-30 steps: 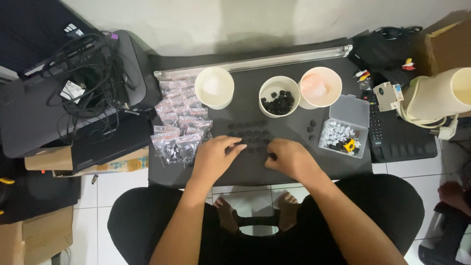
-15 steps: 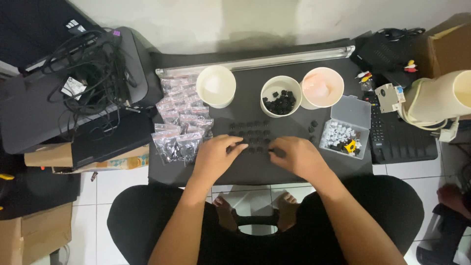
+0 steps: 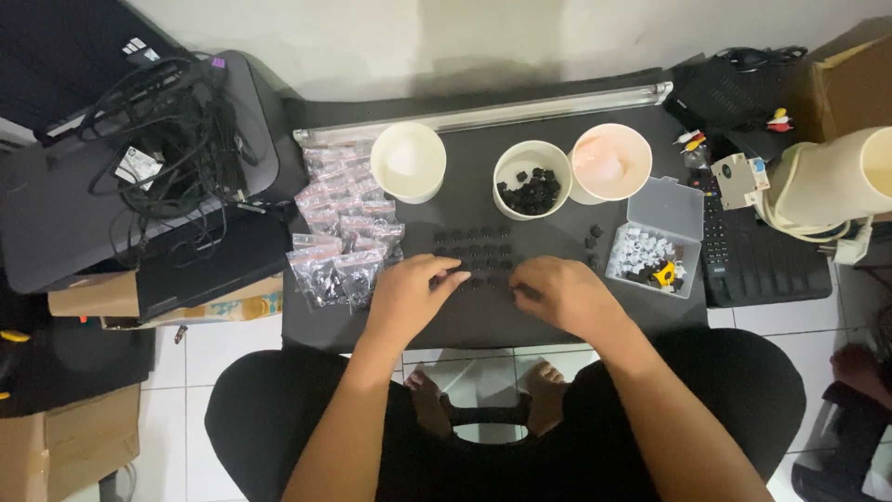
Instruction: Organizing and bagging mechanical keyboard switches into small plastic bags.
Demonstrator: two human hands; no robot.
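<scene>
Left hand (image 3: 409, 296) and right hand (image 3: 565, 294) rest loosely curled, fingertips on the small black pieces (image 3: 477, 251) laid in rows at mid-table; whether either pinches one, cannot tell. Risk: a sweeping wrist could scatter the rows (pieces look loose). Three paper cups (image 3: 408, 161), one clear box (image 3: 656, 236)

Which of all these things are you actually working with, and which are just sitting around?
In use: left hand and right hand on the rows of small black pieces; white paper cup of black pieces; small clear plastic bags.

Lying about: black tangled cables, brown cardboard box, black remote control.
</scene>
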